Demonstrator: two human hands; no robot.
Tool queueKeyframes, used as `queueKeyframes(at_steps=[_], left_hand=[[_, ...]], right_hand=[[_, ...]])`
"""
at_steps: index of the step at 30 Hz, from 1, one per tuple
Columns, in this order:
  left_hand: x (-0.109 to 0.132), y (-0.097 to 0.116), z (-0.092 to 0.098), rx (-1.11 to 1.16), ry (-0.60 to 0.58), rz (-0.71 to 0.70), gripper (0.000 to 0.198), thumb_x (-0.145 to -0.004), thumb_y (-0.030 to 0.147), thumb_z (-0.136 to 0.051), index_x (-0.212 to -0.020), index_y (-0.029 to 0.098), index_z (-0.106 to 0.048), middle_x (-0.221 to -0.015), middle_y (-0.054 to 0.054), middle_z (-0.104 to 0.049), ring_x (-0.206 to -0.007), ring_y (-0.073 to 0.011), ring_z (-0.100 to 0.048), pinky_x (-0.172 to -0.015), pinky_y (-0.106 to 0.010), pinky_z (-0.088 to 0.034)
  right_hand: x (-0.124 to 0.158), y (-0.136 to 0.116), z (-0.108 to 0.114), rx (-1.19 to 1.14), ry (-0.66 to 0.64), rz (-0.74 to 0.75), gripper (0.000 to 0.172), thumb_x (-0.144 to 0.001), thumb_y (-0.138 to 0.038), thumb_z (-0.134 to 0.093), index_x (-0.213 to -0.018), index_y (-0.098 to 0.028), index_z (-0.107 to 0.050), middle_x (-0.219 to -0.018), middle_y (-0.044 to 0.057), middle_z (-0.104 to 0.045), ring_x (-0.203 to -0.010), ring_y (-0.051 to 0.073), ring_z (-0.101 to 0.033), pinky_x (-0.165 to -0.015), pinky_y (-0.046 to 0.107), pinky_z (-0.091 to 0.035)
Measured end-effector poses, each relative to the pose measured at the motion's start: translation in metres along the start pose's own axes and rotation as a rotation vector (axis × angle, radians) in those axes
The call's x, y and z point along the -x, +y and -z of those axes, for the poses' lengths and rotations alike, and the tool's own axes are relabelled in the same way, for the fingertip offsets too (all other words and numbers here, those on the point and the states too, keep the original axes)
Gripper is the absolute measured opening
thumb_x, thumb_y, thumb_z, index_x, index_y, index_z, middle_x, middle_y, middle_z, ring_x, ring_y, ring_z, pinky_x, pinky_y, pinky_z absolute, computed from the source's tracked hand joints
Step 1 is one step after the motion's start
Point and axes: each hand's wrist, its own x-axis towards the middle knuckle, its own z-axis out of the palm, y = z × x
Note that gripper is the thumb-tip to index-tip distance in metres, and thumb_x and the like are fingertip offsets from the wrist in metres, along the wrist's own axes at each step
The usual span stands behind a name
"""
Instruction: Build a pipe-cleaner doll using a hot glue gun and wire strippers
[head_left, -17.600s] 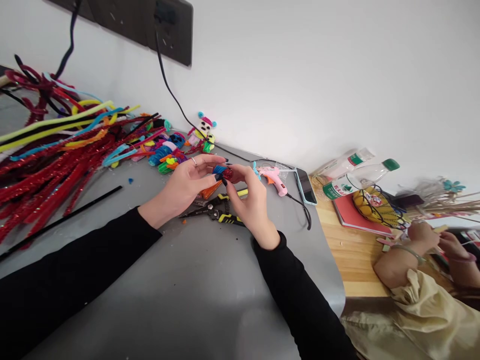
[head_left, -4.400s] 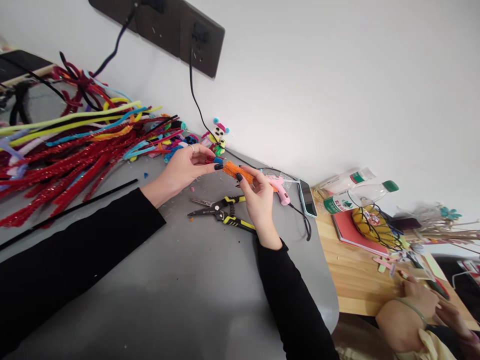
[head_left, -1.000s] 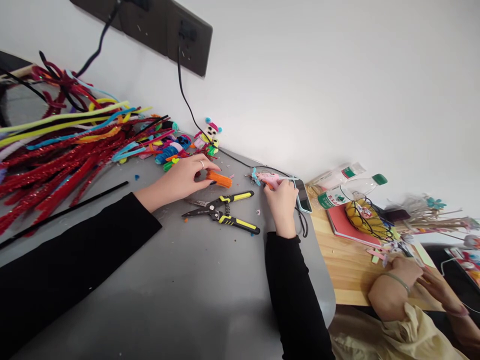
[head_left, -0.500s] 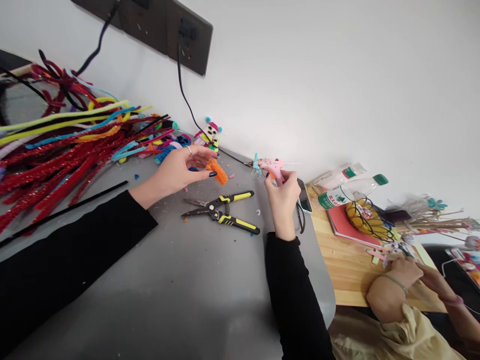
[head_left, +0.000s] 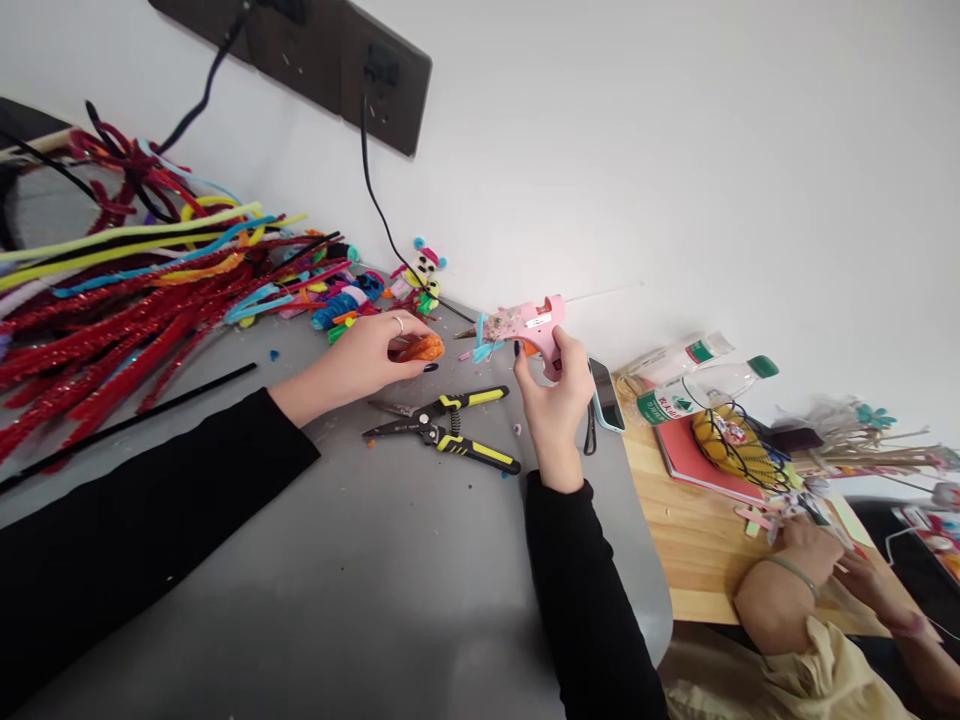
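My left hand (head_left: 367, 355) pinches a small orange fuzzy piece (head_left: 424, 348), which looks made of pipe cleaner, just above the grey table (head_left: 360, 600). My right hand (head_left: 553, 395) is wrapped round the handle of a pink glue gun (head_left: 525, 325). Its dark nozzle points left toward the orange piece, with a gap between them. A clear glue stick (head_left: 600, 293) sticks out of its back end. Light blue fuzzy strands are tied around the gun's front. Below both hands, yellow-and-black wire-stripping pliers (head_left: 442, 428) lie with spread jaws.
Many coloured pipe cleaners (head_left: 172, 300) are heaped at the left. Small fuzzy figures (head_left: 420, 275) stand by the wall, under a power strip (head_left: 337, 60). A phone (head_left: 606, 395) lies right of my hand. Bottles (head_left: 709, 385) and a co-worker's hands (head_left: 806, 550) are over the wooden table.
The glue gun has been raised and its nozzle moved left, nearer the orange piece. My left hand has turned the orange piece so that it lies more level.
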Motion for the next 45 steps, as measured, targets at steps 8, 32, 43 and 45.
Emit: queueKeyframes(at_steps=[8, 32, 43, 45], left_hand=[[0.0011, 0.0083, 0.0018, 0.002, -0.07, -0.015, 0.044, -0.079, 0.045, -0.07, -0.112, 0.018, -0.078, -0.121, -0.011, -0.073, -0.103, -0.0262, -0.071, -0.09, -0.039, -0.061], [0.0003, 0.0086, 0.0007, -0.004, -0.135, 0.035, 0.037, -0.076, 0.036, -0.069, -0.106, 0.017, -0.077, -0.113, -0.008, -0.077, -0.103, -0.0262, -0.072, -0.097, -0.04, -0.06], [-0.0004, 0.0087, 0.0016, -0.021, -0.139, 0.044, 0.036, -0.075, 0.034, -0.068, -0.105, 0.018, -0.078, -0.111, -0.008, -0.079, -0.1, -0.0254, -0.073, -0.094, -0.039, -0.061], [-0.0007, 0.0086, 0.0019, -0.035, -0.141, 0.045, 0.035, -0.076, 0.035, -0.069, -0.106, 0.018, -0.078, -0.113, -0.008, -0.079, -0.102, -0.0262, -0.073, -0.095, -0.039, -0.06]], right_hand=[[0.0007, 0.0083, -0.0035, 0.033, 0.093, 0.271, 0.035, -0.096, -0.026, -0.062, -0.13, -0.017, -0.064, -0.103, 0.011, -0.073, -0.093, 0.021, -0.071, -0.085, 0.036, -0.06], [0.0005, 0.0054, -0.0013, 0.065, 0.059, 0.329, 0.034, -0.099, -0.026, -0.06, -0.131, -0.019, -0.066, -0.103, 0.011, -0.077, -0.092, 0.021, -0.073, -0.081, 0.036, -0.063], [-0.0008, 0.0048, 0.0006, 0.063, 0.044, 0.317, 0.032, -0.099, -0.027, -0.059, -0.128, -0.018, -0.068, -0.1, 0.011, -0.077, -0.09, 0.021, -0.072, -0.082, 0.036, -0.061], [-0.0009, 0.0047, 0.0008, 0.05, 0.056, 0.339, 0.032, -0.099, -0.025, -0.059, -0.128, -0.017, -0.069, -0.1, 0.011, -0.077, -0.091, 0.021, -0.072, -0.082, 0.035, -0.061]])
